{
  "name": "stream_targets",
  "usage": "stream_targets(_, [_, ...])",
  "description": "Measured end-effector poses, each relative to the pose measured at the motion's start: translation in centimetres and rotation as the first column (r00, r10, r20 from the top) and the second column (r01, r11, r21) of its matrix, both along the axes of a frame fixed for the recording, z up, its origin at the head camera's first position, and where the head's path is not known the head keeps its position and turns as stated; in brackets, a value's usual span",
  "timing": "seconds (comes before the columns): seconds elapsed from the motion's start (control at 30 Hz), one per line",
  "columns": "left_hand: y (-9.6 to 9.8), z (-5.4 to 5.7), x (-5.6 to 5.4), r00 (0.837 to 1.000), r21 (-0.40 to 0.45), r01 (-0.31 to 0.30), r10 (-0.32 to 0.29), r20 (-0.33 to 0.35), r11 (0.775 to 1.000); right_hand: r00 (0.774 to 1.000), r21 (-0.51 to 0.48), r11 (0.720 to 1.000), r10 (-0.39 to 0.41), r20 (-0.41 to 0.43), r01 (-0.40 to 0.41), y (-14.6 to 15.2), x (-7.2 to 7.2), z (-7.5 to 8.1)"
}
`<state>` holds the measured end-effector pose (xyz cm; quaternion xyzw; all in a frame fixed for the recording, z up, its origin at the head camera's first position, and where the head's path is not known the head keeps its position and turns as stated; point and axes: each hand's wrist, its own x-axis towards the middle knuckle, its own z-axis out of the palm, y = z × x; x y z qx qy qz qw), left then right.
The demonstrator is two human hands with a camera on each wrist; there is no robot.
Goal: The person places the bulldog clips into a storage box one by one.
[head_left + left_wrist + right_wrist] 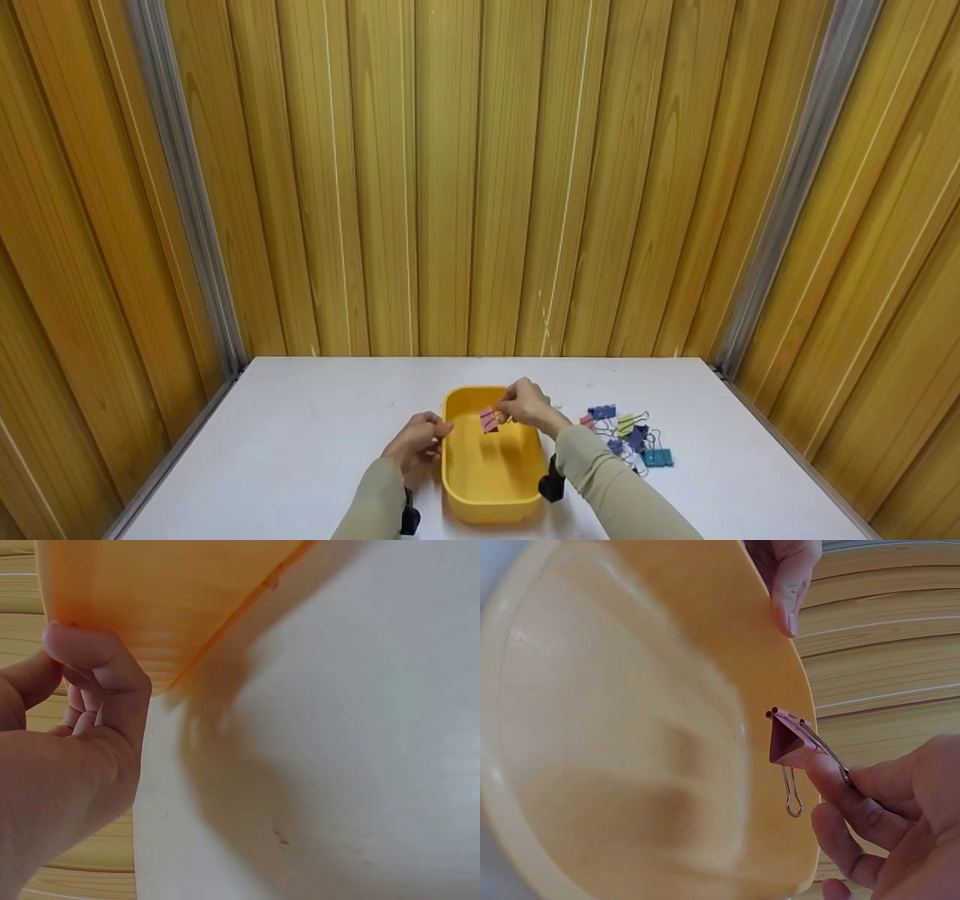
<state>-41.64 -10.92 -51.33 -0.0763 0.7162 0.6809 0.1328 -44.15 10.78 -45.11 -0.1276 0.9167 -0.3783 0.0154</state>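
Note:
A pink binder clip (pixel 787 739) hangs from my right hand (pixel 900 817), which pinches one of its wire handles between thumb and fingers. The other wire handle dangles below the clip. In the head view, my right hand (pixel 526 405) holds the clip (pixel 489 420) over the inside of a yellow plastic tub (pixel 495 513). At the tub's left rim is my left hand (pixel 417 441), its fingers curled and its thumb side at the edge. The left wrist view has the left hand (pixel 97 705) gripping by the tub's wall (pixel 172 592).
Right of the tub lies a loose pile of binder clips, among them a teal clip (pixel 658 457), a yellow-green clip (pixel 625 426) and a blue clip (pixel 602 412). A white table (pixel 315 435) carries everything. Wood-patterned panels (pixel 450 180) stand behind it and at both sides.

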Motion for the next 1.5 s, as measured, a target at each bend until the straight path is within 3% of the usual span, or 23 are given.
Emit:
stream_targets(0.3, [0.2, -0.3, 0.0, 0.999, -0.008, -0.017, 0.017, 0.029, 1.000, 1.000, 0.043, 0.999, 0.004, -0.015, -0.003, -1.1, 0.4, -0.6])
stream_targets(0.5, [0.3, -0.5, 0.0, 1.000, 0.013, 0.007, -0.007, 0.000, 1.000, 0.999, 0.039, 0.999, 0.032, 0.010, -0.032, -1.3, 0.7, -1.0])
stream_targets(0.63, [0.3, -0.5, 0.1, 1.000, 0.025, 0.013, -0.013, -0.018, 1.000, 0.998, 0.113, 0.991, 0.070, -0.013, -0.068, -1.0, 0.8, -1.2])
stream_targets(0.73, [0.2, -0.4, 0.1, 0.999, 0.016, 0.018, -0.017, -0.031, 1.000, 0.996, 0.163, 0.985, 0.064, -0.070, -0.052, -0.5, 0.7, -1.1])
stream_targets(1.1, [0.0, -0.4, -0.2, 1.000, -0.015, 0.011, -0.011, -0.010, 1.000, 0.967, 0.010, 0.993, -0.114, -0.228, 0.119, 5.8, -1.2, -0.6])
stream_targets(1.5, [-0.8, -0.6, 0.1, 1.000, -0.010, 0.004, -0.004, -0.031, 1.000, 0.943, 0.048, 0.955, -0.279, -0.184, 0.292, 12.1, -1.6, -1.4])
